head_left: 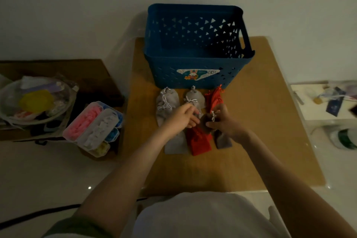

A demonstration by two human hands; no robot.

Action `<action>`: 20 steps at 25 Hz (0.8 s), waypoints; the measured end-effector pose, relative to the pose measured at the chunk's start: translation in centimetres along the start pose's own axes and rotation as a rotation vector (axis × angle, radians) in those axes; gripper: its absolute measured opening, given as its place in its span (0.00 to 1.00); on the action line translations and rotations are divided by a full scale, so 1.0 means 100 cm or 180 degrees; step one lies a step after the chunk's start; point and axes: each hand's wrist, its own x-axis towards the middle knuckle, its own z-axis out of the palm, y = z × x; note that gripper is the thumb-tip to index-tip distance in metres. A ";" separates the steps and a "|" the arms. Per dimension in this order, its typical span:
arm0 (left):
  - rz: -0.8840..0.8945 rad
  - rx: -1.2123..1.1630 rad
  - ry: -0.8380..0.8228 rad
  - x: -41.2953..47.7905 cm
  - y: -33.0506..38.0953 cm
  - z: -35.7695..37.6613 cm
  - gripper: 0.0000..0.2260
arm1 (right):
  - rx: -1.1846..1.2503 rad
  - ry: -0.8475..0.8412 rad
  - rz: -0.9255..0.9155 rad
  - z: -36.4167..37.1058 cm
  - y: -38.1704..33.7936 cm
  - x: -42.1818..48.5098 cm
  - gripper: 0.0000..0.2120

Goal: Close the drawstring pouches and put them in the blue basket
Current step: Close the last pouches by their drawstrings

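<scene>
- Left hand (183, 117): your fingers curl toward the left edge of the dark grey pouch (205, 121). I cannot tell whether they pinch anything. Take one loose cord end there.
- Dark grey pouch: it sits between your hands, over the front row on the brown mat (260, 141). Draw the white cord (212, 116) ends apart, level, until the mouth gathers.
- Right hand (225, 124): it pinches the pouch at its neck, so brace there while you pull.
- Blue basket (197, 60): it stands just behind, open-topped.

Pouches (167, 102) on board (251, 141) before basket (197, 60); containers (92, 127) left of board.
</scene>
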 end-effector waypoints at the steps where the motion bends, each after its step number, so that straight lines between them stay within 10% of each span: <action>1: -0.0035 0.0103 0.0240 0.007 -0.004 0.005 0.11 | -0.0061 0.0005 0.0062 -0.010 0.012 -0.002 0.17; 7: -0.0131 -0.0093 0.1170 0.028 -0.029 0.019 0.10 | -0.0398 -0.0115 0.0737 -0.034 0.074 -0.028 0.16; 20: -0.0328 0.0279 0.1034 0.025 -0.060 0.014 0.08 | -0.1683 -0.0040 0.0468 -0.035 0.079 -0.001 0.38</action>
